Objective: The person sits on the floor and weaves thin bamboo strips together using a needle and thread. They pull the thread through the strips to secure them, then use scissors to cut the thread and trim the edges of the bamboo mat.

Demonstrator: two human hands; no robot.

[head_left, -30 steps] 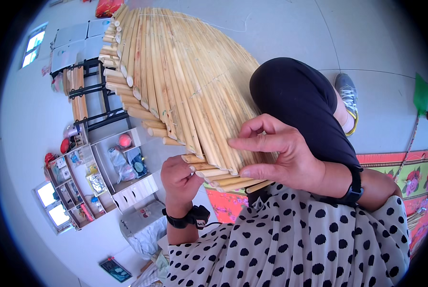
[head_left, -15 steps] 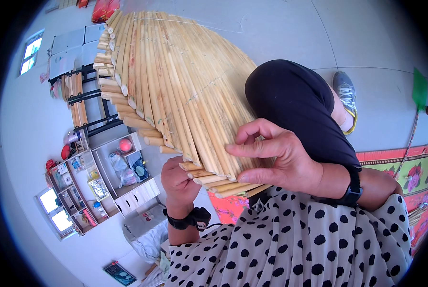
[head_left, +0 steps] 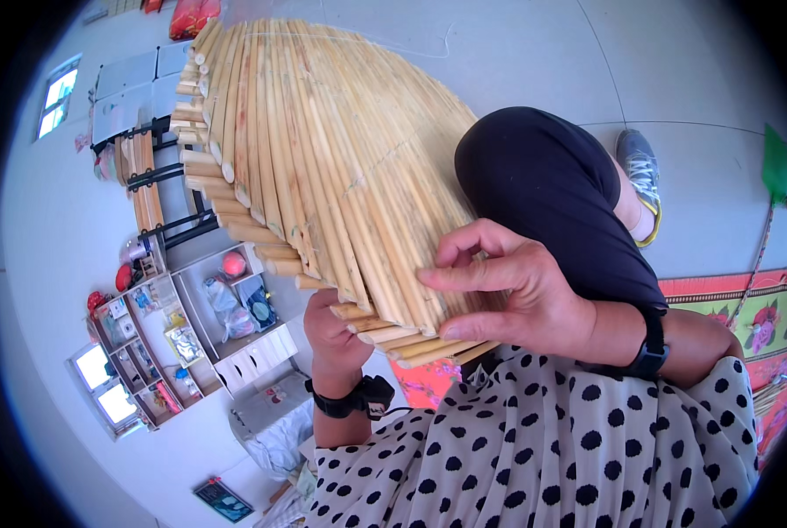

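A mat of pale, peeled reed stalks [head_left: 323, 158], bound side by side with thin thread, slopes from my lap toward the upper left. Its stalk ends stagger in a layered row along the left side. At the near left corner, my left hand [head_left: 336, 339] is closed on the mat's edge, its fingertips partly hidden behind the stalks. Over the near stalks lies my right hand [head_left: 530, 286], thumb and index finger spread apart and touching the mat's surface, the other fingers loosely bent. Nothing separate shows between its fingers.
My bent knee in dark trousers [head_left: 534, 167] is beside the mat's right side. A loose clear thread [head_left: 446, 40] trails on the tiled floor [head_left: 534, 53]. Shelves [head_left: 178, 339] stand at the left; a green-headed stick [head_left: 773, 167] and flowered cloth [head_left: 763, 317] are at the right.
My left hand has shifted slightly to the right at the mat's corner. My right hand keeps nearly the same pose, and the view has turned a little.
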